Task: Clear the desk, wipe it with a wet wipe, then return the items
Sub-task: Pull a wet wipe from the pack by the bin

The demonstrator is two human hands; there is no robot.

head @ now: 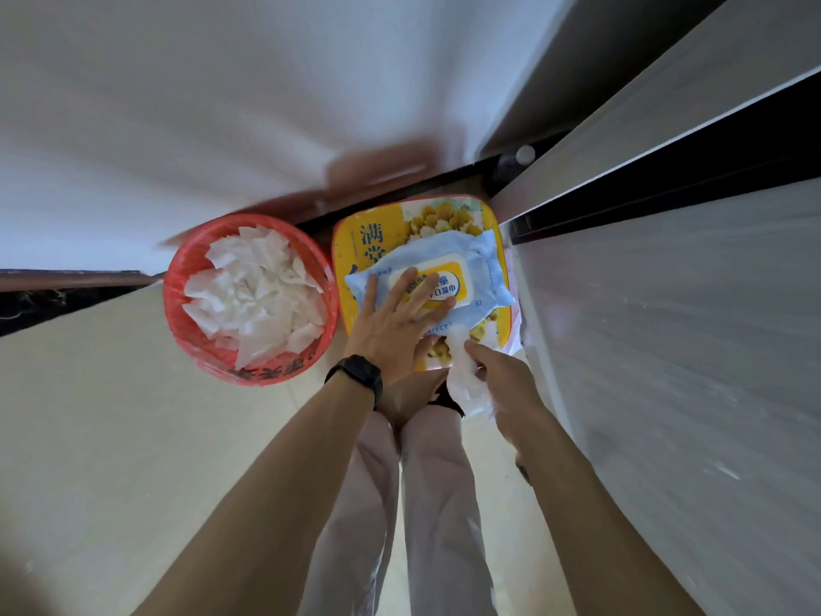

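Observation:
A light blue wet wipe pack [482, 264] with a yellow and white lid lies on top of a yellow box [360, 246] with printed flowers, on the floor. My left hand [395, 320], a black band on its wrist, presses flat on the pack and its lid with fingers spread. My right hand [506, 386] is just below the pack, closed on a white wet wipe [466, 375] that trails from the pack's near edge.
A red bin [189, 264] full of crumpled white tissues stands just left of the box. White furniture panels [666, 349] rise on the right, a white surface lies above. My legs in pale trousers [426, 504] stand on the cream floor.

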